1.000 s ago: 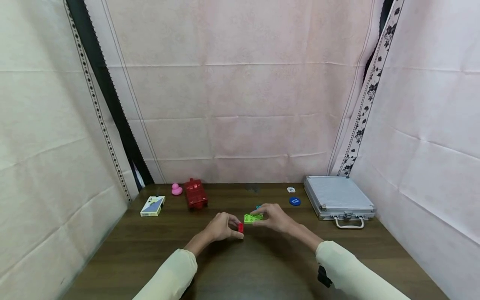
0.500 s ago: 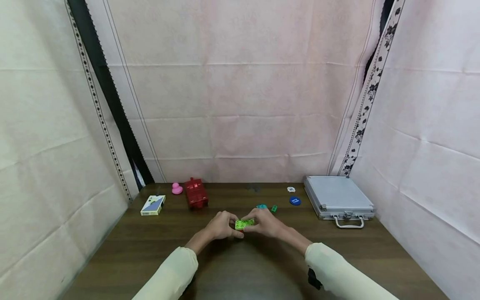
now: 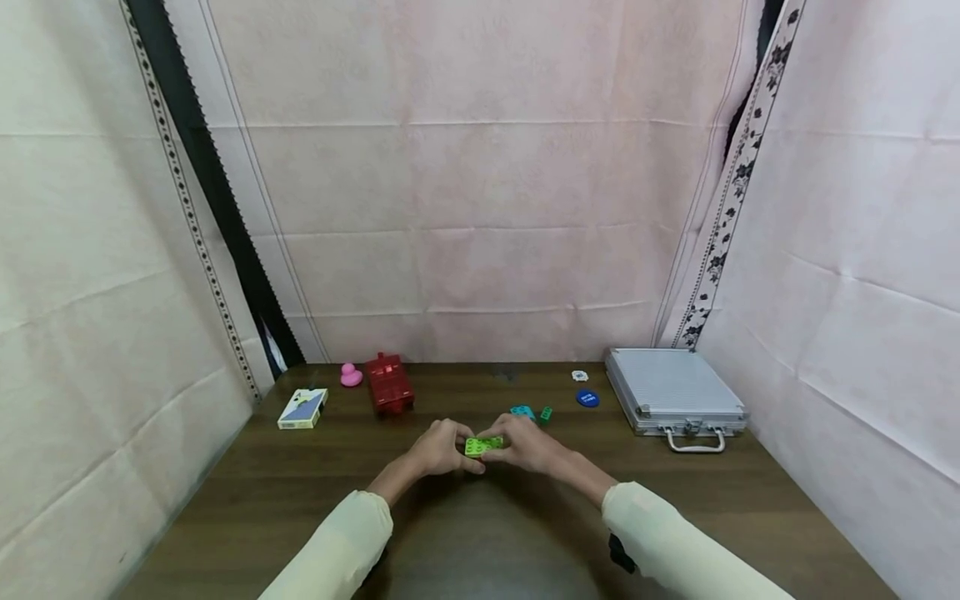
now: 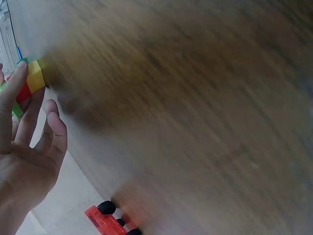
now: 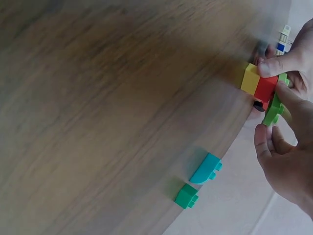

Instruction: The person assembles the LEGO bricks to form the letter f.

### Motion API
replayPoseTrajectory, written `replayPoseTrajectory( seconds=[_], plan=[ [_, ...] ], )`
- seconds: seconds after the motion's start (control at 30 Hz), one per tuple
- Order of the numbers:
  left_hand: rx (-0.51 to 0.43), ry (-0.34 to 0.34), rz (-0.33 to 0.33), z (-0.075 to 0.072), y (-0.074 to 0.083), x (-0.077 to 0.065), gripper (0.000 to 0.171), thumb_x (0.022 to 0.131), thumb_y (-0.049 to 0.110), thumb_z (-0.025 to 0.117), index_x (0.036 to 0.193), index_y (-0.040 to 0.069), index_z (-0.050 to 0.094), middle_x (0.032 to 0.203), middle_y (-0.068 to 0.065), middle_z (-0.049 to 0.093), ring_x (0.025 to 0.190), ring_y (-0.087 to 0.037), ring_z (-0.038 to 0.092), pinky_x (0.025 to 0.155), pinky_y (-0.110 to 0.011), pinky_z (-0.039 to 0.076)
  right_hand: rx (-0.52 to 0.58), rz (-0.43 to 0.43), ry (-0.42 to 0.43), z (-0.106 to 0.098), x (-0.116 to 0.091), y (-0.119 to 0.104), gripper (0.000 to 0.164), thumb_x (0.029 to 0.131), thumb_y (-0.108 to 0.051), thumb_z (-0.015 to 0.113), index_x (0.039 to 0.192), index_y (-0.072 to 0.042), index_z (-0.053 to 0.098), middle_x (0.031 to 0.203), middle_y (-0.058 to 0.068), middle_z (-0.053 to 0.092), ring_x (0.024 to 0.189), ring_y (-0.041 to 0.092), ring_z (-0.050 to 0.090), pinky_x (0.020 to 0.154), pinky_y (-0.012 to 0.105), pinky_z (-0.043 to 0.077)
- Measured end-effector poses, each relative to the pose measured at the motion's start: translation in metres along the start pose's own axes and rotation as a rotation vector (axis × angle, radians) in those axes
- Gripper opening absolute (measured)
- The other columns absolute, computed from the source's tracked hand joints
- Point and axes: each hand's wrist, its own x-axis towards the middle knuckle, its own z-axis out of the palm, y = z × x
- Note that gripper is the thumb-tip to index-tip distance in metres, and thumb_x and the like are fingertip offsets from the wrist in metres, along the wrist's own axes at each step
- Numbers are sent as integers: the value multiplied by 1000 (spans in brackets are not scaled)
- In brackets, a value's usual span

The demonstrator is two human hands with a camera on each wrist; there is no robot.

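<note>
At the middle of the table my left hand (image 3: 437,450) pinches a red toy brick (image 5: 265,89), which is joined to a yellow brick (image 5: 250,79) resting at the tabletop. Facing it, my right hand (image 3: 522,443) grips a long lime-green brick (image 3: 480,447) between thumb and fingers. The lime brick lies across the top of the red one and touches it; whether its studs are fully seated I cannot tell. In the head view the lime brick and fingers hide the red and yellow bricks. Just beyond my right hand lie a teal curved brick (image 5: 206,169) and a small green brick (image 5: 186,196).
A red toy car (image 3: 390,385), a pink duck (image 3: 351,375) and a card box (image 3: 303,408) stand at the back left. Back right are a silver case (image 3: 675,392), a blue disc (image 3: 587,398) and a white piece (image 3: 580,376). Cloth walls surround the table.
My right hand has moved left, bringing the lime brick over the red brick. The teal and small green bricks have come into fuller view. My left hand has stayed almost in place.
</note>
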Motion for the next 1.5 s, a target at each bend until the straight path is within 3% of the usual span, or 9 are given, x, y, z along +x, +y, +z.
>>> replayPoseTrajectory(
  seconds=[0.23, 0.57, 0.87, 1.0, 1.17, 1.5],
  plan=[
    [4, -4, 9, 0, -1, -1, 43, 79, 32, 93, 112, 10, 77, 106, -3, 77, 86, -10, 66, 79, -37, 57, 9, 8, -13, 2, -1, 0, 38, 97, -23, 76, 131, -7, 72, 114, 7, 69, 96, 16, 64, 67, 20, 51],
    [-22, 3, 12, 2, 0, -2, 43, 80, 32, 92, 114, 10, 76, 107, -3, 76, 87, -11, 67, 81, -38, 57, 1, 12, 25, 6, -7, 5, 39, 97, -27, 76, 132, -11, 72, 115, 3, 69, 100, 14, 63, 74, 21, 52],
    [-67, 17, 25, 6, -5, -5, 44, 81, 29, 92, 116, 8, 73, 106, -2, 75, 97, -17, 68, 85, -43, 55, 67, 7, 80, -13, -9, 23, 37, 97, -26, 75, 128, -6, 73, 116, 10, 70, 101, 26, 68, 81, 36, 58],
    [-51, 20, 23, 7, -5, -3, 45, 81, 29, 92, 116, 8, 73, 106, -1, 74, 99, -18, 67, 87, -43, 55, 87, 25, 131, -24, -14, 39, 34, 96, -20, 77, 125, -3, 73, 113, 17, 70, 98, 32, 69, 80, 33, 58],
    [-35, 15, 19, 7, -4, -3, 45, 81, 29, 92, 117, 9, 73, 105, 0, 73, 97, -15, 65, 87, -41, 54, 64, 94, 195, -34, -19, 57, 33, 93, -14, 80, 123, 1, 74, 109, 20, 70, 96, 35, 68, 77, 30, 55],
    [32, 18, -16, 6, -2, -4, 49, 81, 37, 91, 120, 13, 72, 109, 1, 70, 103, -20, 55, 91, -46, 50, 58, 306, 236, -35, -26, 90, 38, 92, -14, 81, 126, 1, 71, 123, 19, 70, 113, 39, 67, 92, 48, 56]
  ],
)
